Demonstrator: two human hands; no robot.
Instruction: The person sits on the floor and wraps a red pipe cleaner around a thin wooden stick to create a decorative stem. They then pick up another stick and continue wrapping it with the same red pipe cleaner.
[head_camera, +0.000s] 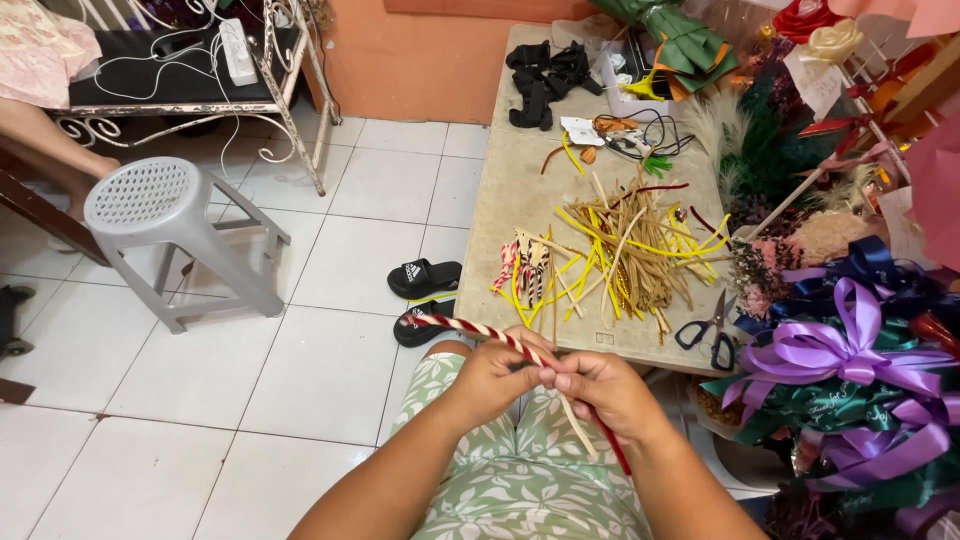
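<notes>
Near: left hand (492, 380) and right hand (603, 392) touch over the lap, both pinching one red-and-white striped stick (470, 328). Its long axis runs far-left to near-right; free end lies left of the grip. One pale stick (578, 432) alongside. Farther: one scissors (711, 331), stick pile (625, 250) on table (520, 200).

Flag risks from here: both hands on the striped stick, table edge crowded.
1. The left hand and right hand pinch the red-and-white striped stick over the lap; its long free end could snag or bend.
2. The scissors lie at the table edge; a knock might drop them.
3. The loose stick pile could scatter.
</notes>
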